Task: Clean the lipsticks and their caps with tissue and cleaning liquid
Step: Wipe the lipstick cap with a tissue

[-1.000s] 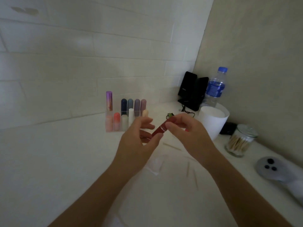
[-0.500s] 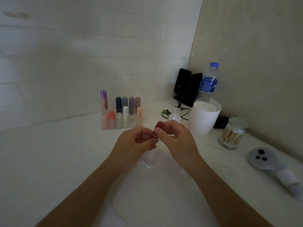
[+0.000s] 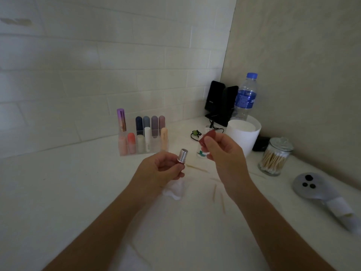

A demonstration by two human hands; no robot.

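Note:
My left hand (image 3: 163, 170) grips the base of an uncapped lipstick (image 3: 182, 156), its silver tube pointing up. My right hand (image 3: 222, 151) pinches the dark red cap (image 3: 206, 136), held up and to the right of the tube, apart from it. A small clear bottle (image 3: 202, 152) stands on the counter, mostly hidden behind my right hand. A crumpled white tissue (image 3: 175, 189) lies on the counter below my left hand. Several more lipsticks stand in a clear organiser (image 3: 142, 136) against the tiled wall.
A white cup (image 3: 244, 137), a water bottle (image 3: 245, 96) and black speakers (image 3: 218, 102) fill the back right corner. A glass jar of cotton swabs (image 3: 273, 157) and a grey shower head (image 3: 310, 185) lie at the right. Loose swab sticks (image 3: 214, 189) are scattered on the counter.
My hands have pulled apart: the red cap has come off the lipstick and moved up and right with my right hand, baring the silver tube in my left.

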